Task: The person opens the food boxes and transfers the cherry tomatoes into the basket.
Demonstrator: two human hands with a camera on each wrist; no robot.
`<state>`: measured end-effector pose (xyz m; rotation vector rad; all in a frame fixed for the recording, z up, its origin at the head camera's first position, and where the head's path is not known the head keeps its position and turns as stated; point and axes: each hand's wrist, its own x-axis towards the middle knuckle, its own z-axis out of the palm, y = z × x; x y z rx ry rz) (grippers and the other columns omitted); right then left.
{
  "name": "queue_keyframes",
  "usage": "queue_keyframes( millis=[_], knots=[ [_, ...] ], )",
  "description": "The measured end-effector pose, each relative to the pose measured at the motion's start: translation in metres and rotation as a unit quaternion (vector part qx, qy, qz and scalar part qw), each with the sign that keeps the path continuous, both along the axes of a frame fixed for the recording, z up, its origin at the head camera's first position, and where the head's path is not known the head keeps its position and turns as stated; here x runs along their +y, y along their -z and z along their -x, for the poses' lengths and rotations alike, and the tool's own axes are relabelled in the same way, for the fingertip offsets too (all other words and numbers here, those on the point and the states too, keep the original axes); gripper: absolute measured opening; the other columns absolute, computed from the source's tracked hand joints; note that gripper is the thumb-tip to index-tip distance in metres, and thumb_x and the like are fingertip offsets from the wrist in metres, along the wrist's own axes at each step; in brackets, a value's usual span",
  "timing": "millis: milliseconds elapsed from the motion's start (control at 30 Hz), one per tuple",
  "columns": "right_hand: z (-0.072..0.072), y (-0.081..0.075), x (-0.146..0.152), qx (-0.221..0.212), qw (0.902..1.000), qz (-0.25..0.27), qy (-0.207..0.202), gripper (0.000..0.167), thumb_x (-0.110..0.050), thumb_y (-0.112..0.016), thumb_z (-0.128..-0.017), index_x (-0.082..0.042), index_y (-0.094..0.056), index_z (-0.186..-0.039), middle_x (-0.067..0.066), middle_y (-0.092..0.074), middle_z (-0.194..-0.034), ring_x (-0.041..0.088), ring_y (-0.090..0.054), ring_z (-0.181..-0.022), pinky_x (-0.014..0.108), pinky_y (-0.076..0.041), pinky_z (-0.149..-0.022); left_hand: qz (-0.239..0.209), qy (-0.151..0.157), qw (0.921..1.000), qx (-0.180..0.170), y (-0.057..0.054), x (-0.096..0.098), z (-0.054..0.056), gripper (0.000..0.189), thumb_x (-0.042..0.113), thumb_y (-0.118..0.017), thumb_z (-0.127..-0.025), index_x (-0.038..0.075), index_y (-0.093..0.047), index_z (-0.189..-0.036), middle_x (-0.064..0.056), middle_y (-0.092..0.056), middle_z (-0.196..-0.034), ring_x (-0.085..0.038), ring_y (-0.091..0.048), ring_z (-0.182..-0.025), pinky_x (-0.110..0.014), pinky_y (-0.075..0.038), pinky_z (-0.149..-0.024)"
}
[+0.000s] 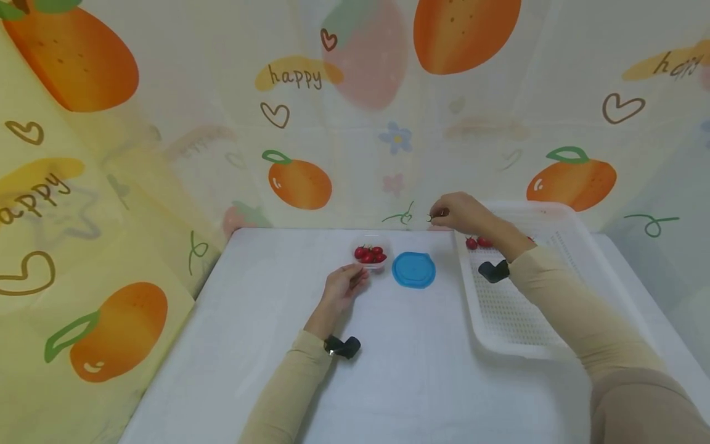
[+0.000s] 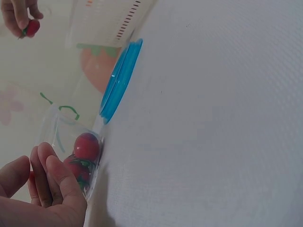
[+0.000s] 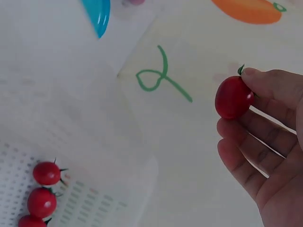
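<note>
Right hand [image 1: 463, 213] raised near the basket [image 1: 516, 308], its fingers pinching a tomato [image 3: 233, 97] mostly hidden from the head view, left hand [image 1: 339, 288] relaxed by the tub [image 1: 370, 241], contact hard to make out, basket tomatoes [image 1: 471, 243] partly behind the right arm [image 1: 577, 302]

Pale fruit-print backdrop [image 1: 355, 132] behind white-covered table [image 1: 421, 370].

You are facing a printed curtain [image 1: 355, 135], which is hanging behind a white tablecloth [image 1: 410, 382]. It is showing you a plump orange [image 1: 300, 184], the word "happy" [image 1: 295, 77] above that, an outlined heart [image 1: 275, 115] between them, and a blue flower [image 1: 396, 137] sitting farther right.
</note>
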<state>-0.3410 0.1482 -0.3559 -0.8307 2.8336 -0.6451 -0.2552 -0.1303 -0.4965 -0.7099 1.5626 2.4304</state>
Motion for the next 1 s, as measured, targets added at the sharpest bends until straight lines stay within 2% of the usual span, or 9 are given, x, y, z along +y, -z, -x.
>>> queue_keyframes(
  millis=[267,533,733,1000],
  knots=[
    [-0.002,0.003,0.027,-0.010,0.9993,0.011,0.035,0.030,-0.014,-0.065,-0.093,0.002,-0.066,-0.118,0.021,-0.068,-0.114,0.033,-0.062,-0.102,0.049,-0.054,-0.094,0.003,0.000,1.0000,0.003,0.000,-0.001,0.000,0.024,0.015,-0.064,-0.094,0.005,-0.061,-0.116,-0.006,-0.069,-0.100,-0.013,-0.069,-0.090,-0.027,-0.055,-0.094],
    [-0.002,0.017,0.059,-0.057,0.9947,0.017,0.085,0.035,-0.018,-0.062,-0.094,0.004,-0.063,-0.121,0.025,-0.064,-0.118,0.037,-0.059,-0.104,0.055,-0.049,-0.099,0.006,0.002,1.0000,-0.002,-0.002,0.001,-0.001,0.026,0.016,-0.064,-0.094,0.005,-0.061,-0.117,-0.006,-0.069,-0.100,-0.014,-0.068,-0.090,-0.027,-0.055,-0.094],
    [0.001,0.038,0.080,-0.066,0.9926,0.006,0.102,0.032,-0.018,-0.062,-0.093,0.004,-0.066,-0.116,0.025,-0.066,-0.113,0.036,-0.059,-0.099,0.056,-0.050,-0.097,0.010,0.001,0.9999,-0.007,-0.002,0.001,-0.002,0.027,0.017,-0.064,-0.094,0.006,-0.061,-0.118,-0.006,-0.069,-0.102,-0.014,-0.069,-0.091,-0.027,-0.055,-0.094],
    [0.005,0.073,0.094,-0.088,0.9914,0.002,0.097,0.023,-0.013,-0.065,-0.090,0.005,-0.070,-0.104,0.021,-0.070,-0.098,0.029,-0.060,-0.088,0.050,-0.054,-0.088,0.000,-0.003,0.9999,0.010,-0.001,0.001,-0.001,0.025,0.012,-0.063,-0.094,0.001,-0.060,-0.117,-0.004,-0.071,-0.093,-0.012,-0.069,-0.085,-0.021,-0.058,-0.080]
  ],
)
